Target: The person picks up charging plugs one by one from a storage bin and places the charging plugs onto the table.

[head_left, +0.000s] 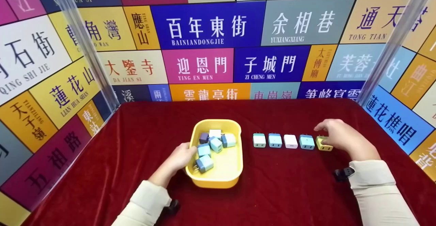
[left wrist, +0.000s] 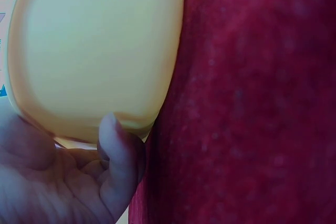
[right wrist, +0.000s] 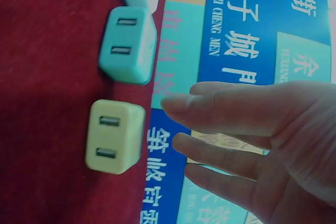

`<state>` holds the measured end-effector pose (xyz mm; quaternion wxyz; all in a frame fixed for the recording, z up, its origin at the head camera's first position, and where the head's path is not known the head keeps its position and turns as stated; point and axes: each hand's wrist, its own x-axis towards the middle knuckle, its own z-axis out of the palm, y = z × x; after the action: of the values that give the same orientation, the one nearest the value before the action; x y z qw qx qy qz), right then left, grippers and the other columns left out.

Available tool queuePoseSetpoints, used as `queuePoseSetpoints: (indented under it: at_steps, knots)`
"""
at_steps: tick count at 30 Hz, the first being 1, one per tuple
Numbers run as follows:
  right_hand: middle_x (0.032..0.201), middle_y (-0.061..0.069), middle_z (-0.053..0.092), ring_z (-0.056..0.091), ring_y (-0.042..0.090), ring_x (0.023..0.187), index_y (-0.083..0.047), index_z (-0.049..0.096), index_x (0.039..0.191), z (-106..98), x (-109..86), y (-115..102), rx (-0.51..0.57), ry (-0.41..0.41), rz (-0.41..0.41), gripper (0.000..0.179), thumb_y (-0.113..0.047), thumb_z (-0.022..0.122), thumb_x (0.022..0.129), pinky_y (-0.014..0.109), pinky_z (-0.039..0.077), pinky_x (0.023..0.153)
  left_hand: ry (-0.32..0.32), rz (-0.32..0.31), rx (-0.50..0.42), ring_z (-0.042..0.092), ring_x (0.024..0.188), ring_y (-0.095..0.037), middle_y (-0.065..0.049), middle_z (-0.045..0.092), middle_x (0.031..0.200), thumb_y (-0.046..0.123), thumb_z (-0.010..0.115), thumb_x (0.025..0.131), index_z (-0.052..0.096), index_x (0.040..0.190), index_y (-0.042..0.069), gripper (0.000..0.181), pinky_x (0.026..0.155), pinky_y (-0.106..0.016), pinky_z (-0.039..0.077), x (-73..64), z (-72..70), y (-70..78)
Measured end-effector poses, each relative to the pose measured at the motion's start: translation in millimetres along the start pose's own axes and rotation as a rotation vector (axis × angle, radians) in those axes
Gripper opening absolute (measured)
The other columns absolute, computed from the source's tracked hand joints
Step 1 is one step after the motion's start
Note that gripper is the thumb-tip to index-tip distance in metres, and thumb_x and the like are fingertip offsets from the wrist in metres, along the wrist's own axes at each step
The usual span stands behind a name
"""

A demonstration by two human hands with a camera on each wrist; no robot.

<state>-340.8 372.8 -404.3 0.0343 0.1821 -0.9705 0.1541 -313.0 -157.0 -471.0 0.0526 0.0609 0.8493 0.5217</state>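
Note:
My left hand (head_left: 181, 157) grips the left wall of a yellow plastic bin (head_left: 238, 164), fingers and thumb on its rim. Inside lie several USB wall chargers in blue, white and dark tones, such as a light blue one (head_left: 205, 163). To the bin's right stands a row of chargers. My right hand (head_left: 345, 140) hovers over the row's right end, fingers extended and holding nothing. Just beside the fingertips sits the yellow two-port charger (right wrist: 113, 137), standing on the cloth. Left of it is a turquoise two-port charger (right wrist: 126, 45), then a white charger (head_left: 290, 141).
Farther left in the row are a light blue charger (head_left: 275, 140) and a white-and-green one (head_left: 259, 140). Dark red velvet cloth (head_left: 279, 192) covers the table. Behind it rises a wall of coloured name signs (head_left: 211, 25), with clear upright edges at left and right.

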Motion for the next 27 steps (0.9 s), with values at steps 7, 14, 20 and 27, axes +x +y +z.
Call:
queuePoseSetpoints:
  at_steps: [7, 14, 20, 27]
  knots:
    - [0.120, 0.027, 0.071, 0.062, 0.051, 0.117, 0.007, 0.074, 0.116, -7, 0.3, -22, -0.029, 0.033, -0.061, 0.035, 0.001, 0.081, 0.082, 0.066, 0.050, 0.101, 0.033, -0.047, 0.035, 0.065, 0.071, -0.017, -0.014, 0.068, 0.084, 0.013, 0.047, 0.099, 0.070, 0.104, -0.003, 0.028, 0.061, -0.029, 0.057, -6.5, 2.5, 11.9]
    - [0.125, 0.024, 0.069, 0.062, 0.047, 0.120, 0.003, 0.076, 0.119, -13, -0.1, -50, -0.056, 0.058, -0.109, 0.035, -0.002, 0.083, 0.086, 0.063, 0.052, 0.102, 0.050, -0.049, 0.064, 0.063, 0.070, -0.016, -0.012, 0.066, 0.082, 0.014, 0.048, 0.099, 0.070, 0.100, -0.001, 0.026, 0.059, -0.027, 0.053, -6.6, 4.3, 12.8]
    - [0.127, 0.022, 0.068, 0.062, 0.045, 0.122, 0.000, 0.076, 0.121, -16, -2.7, -71, -0.067, 0.069, -0.138, 0.034, -0.003, 0.082, 0.087, 0.062, 0.052, 0.102, 0.022, -0.036, 0.044, 0.065, 0.070, -0.017, -0.013, 0.066, 0.082, 0.014, 0.047, 0.098, 0.070, 0.101, -0.001, 0.027, 0.062, -0.029, 0.057, -6.0, 1.2, 9.9]
    - [0.128, 0.018, 0.069, 0.063, 0.042, 0.123, -0.002, 0.076, 0.123, -18, -5.3, -91, -0.059, 0.069, -0.163, 0.034, -0.003, 0.080, 0.089, 0.060, 0.053, 0.103, 0.004, 0.000, 0.036, 0.066, 0.071, -0.017, -0.012, 0.067, 0.083, 0.017, 0.049, 0.100, 0.070, 0.104, -0.001, 0.028, 0.061, -0.030, 0.058, 2.4, 0.0, -1.8]
